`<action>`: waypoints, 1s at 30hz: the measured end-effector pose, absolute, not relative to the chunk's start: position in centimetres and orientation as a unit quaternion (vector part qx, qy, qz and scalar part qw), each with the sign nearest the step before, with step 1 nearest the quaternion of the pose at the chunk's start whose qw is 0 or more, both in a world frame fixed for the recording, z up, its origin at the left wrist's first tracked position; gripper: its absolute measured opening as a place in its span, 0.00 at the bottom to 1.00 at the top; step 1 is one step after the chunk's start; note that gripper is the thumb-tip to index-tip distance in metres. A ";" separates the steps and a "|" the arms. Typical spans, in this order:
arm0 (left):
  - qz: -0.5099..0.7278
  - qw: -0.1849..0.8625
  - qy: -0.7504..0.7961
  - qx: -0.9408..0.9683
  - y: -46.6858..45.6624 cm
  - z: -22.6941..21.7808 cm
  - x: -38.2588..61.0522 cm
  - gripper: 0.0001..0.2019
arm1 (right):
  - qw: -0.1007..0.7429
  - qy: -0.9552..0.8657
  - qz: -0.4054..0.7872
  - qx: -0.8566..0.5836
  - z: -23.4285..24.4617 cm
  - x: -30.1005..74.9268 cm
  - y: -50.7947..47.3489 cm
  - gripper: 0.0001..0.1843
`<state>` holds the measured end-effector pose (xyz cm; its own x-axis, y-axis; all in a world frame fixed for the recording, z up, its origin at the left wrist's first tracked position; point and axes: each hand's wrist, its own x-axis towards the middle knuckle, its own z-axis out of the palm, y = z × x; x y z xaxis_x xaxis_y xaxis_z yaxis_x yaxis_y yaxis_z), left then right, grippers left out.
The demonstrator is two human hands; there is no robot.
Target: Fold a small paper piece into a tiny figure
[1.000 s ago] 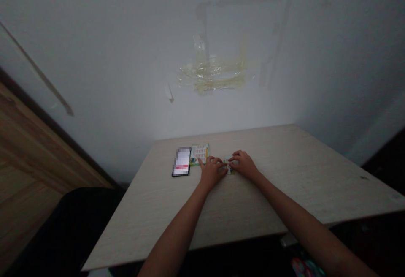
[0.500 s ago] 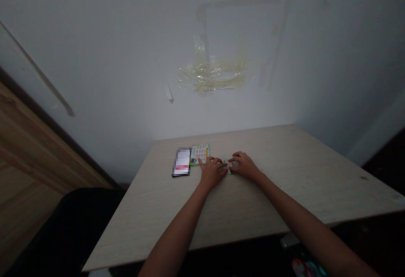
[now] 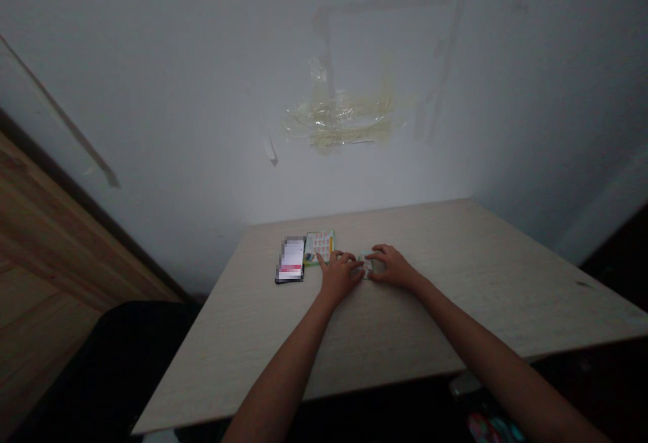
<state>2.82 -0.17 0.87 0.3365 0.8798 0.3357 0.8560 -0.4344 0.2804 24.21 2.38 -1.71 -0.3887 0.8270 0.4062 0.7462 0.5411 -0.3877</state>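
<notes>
Between my two hands, on the tabletop, lies a small pale card-like piece with printing point(image 3: 367, 266), partly covered by fingers. My left hand point(image 3: 338, 275) has its index finger and thumb at the piece's left edge, while its outer fingers spread towards a green-edged printed booklet point(image 3: 318, 246). From the other side my right hand point(image 3: 393, 267) curls fingers and thumb onto the right edge of the same piece. Whether it is a single card or a thin stack, I cannot tell.
Left of the booklet lies a dark-framed phone point(image 3: 290, 261) with a blurred lit screen. The pale wooden table point(image 3: 455, 247) meets a wall point(image 3: 212, 92) at the back, with peeling clear tape point(image 3: 349, 122). A dark chair-like shape point(image 3: 101, 369) stands at the left.
My right hand has shifted very slightly, and a little more of the small card shows between the hands. The left hand, phone and booklet stay put.
</notes>
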 end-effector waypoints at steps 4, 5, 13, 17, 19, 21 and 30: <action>0.209 0.026 0.537 0.817 -0.2 1.0 2.9 0.12 | 0.284 -0.835 0.072 -0.466 -1.8 24.3 2.4 0.30; 0.207 0.024 0.536 0.818 -0.2 1.0 2.9 0.12 | 0.285 -0.835 0.071 -0.465 -1.8 24.3 2.4 0.30; 0.230 0.028 0.526 0.818 -0.1 0.7 2.7 0.11 | 0.316 -0.832 0.089 -0.448 -2.2 24.6 2.3 0.25; 0.235 0.023 0.520 0.821 0.0 0.5 2.7 0.11 | 0.348 -0.820 0.118 -0.439 -2.6 24.9 2.8 0.10; 0.233 0.020 0.521 0.821 0.0 0.5 2.7 0.12 | 0.357 -0.817 0.126 -0.435 -2.8 25.0 2.9 0.06; 0.229 0.019 0.524 0.821 0.0 0.5 2.7 0.12 | 0.364 -0.816 0.124 -0.432 -2.8 25.0 3.0 0.06; 0.231 0.028 0.530 0.816 -0.1 0.7 2.8 0.12 | 0.373 -0.801 0.092 -0.459 -2.8 24.4 2.8 0.05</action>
